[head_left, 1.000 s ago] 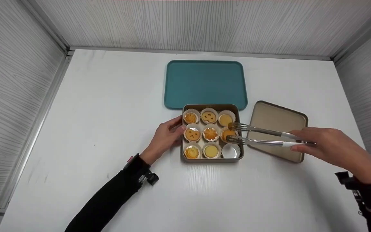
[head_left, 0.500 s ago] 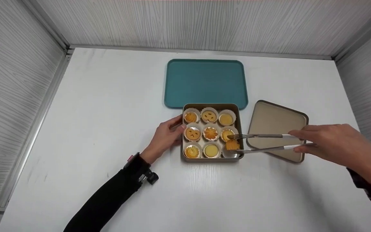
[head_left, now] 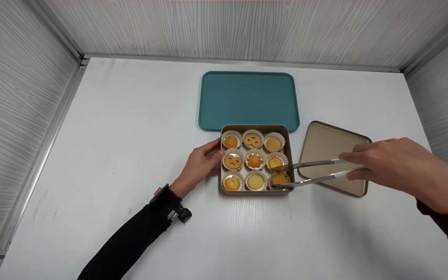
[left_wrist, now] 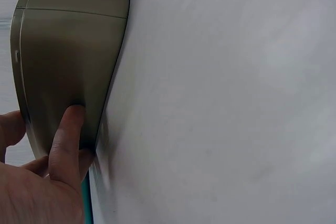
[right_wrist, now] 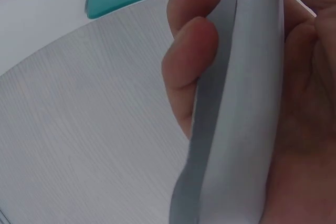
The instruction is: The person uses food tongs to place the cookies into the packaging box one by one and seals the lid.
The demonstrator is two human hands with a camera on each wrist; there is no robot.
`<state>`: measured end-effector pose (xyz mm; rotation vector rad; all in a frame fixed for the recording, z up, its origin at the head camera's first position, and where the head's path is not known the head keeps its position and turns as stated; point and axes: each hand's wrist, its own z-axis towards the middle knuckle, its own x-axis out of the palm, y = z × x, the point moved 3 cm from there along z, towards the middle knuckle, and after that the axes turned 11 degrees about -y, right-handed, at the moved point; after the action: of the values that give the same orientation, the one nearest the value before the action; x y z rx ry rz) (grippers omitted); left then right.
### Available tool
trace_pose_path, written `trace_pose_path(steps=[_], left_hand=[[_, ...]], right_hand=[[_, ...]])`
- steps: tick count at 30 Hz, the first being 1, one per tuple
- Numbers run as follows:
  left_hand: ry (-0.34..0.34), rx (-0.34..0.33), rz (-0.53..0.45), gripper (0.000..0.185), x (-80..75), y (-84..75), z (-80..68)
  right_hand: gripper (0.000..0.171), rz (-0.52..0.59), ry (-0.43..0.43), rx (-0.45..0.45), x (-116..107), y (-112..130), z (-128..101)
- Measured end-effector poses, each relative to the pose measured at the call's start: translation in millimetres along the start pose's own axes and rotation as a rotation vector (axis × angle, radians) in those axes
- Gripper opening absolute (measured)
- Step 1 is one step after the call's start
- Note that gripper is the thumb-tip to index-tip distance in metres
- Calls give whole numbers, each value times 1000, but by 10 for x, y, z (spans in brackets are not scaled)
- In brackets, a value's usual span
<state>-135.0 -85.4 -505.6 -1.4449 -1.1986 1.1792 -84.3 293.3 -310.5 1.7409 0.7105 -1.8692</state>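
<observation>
A square gold tin holds rows of small cookies in white paper cups. My left hand holds its left side, thumb at the rim and fingers against the outer wall. My right hand grips metal tongs by their white handles. The tongs reach over the tin's right wall, their tips spread around a round golden cookie that sits in the front right paper cup. Behind it, a yellow cookie lies in its own cup, with the upper tip close beside it.
A teal tray lies behind the tin, close to its back edge. The tin's lid lies on the white table at the right, partly under the tongs. Grey panels border the table.
The tongs have lifted a golden cookie off the yellow one in the right column and lowered it into the front right cup, which was empty. My left hand has stayed put.
</observation>
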Motion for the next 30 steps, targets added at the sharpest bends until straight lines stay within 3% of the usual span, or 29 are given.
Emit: trace_pose_path(steps=[9,18,23,30], left_hand=[[-11,-5,7,58,-10,-16,-12],[-4,0,4,57,0,-2,-12],[6,-1,-2,57,4,10,-14],[10,31,-26,58,-10,-8,-13]], right_hand=[[43,-6,29,1,104,51,60],[44,34,27,41,220,-31,-54],[43,128,-90,59,355,-129,-147],[53,212,-370,108,580,-295,-184]])
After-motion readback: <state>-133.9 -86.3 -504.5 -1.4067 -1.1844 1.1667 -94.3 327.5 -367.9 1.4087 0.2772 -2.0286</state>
